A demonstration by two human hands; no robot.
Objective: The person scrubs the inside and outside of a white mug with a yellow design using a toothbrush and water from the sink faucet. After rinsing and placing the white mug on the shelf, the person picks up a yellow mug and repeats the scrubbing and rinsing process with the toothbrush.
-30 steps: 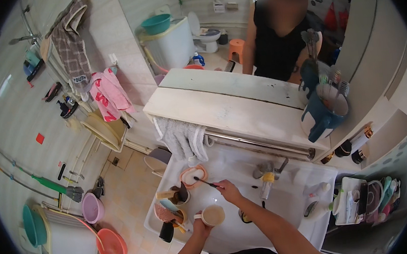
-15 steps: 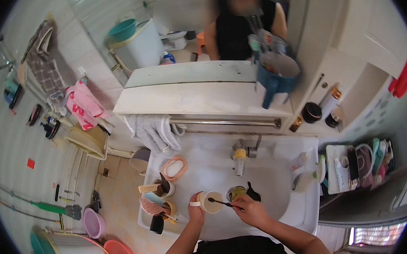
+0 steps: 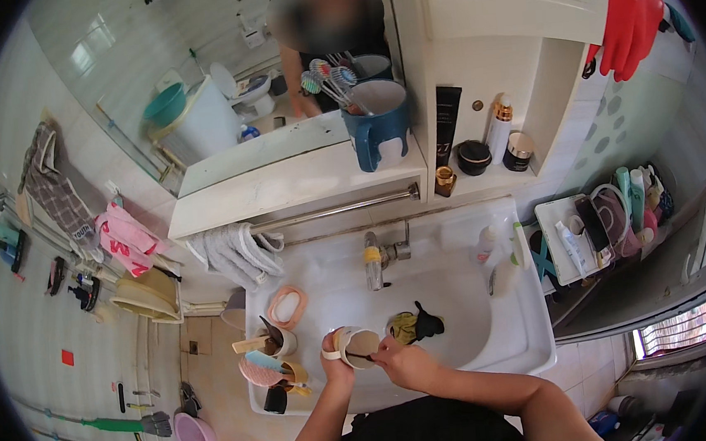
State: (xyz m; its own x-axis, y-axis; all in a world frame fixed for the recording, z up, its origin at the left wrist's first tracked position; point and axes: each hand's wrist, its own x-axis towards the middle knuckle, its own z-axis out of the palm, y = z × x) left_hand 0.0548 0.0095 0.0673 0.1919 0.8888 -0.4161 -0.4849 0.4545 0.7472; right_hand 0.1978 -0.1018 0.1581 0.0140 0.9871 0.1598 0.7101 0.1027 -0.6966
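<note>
Over the white washbasin (image 3: 311, 261), my left hand (image 3: 336, 364) is closed around a cream-coloured mug (image 3: 365, 342). The mug is tipped, with its mouth facing up and toward my right hand. Between the fingers of my right hand (image 3: 407, 365) is a thin black toothbrush (image 3: 361, 357); its head end reaches inside the mug. A yellow-and-black crumpled cloth (image 3: 411, 325) lies on the basin floor just beyond my right hand. The metal tap (image 3: 373, 262) stands further back, and I see no water running from it.
At the basin's left rim stand holders with combs and brushes (image 3: 269, 368), near a pink soap dish (image 3: 287, 307). Bottles (image 3: 502, 275) stand on the right rim. A blue mug of toothbrushes (image 3: 379, 127) sits on the ledge above. A grey towel (image 3: 240, 254) hangs from the rail.
The toothbrush has gone from over the mug's mouth to deeper inside it, and my right hand is closer to the rim. My view has turned to the right.
</note>
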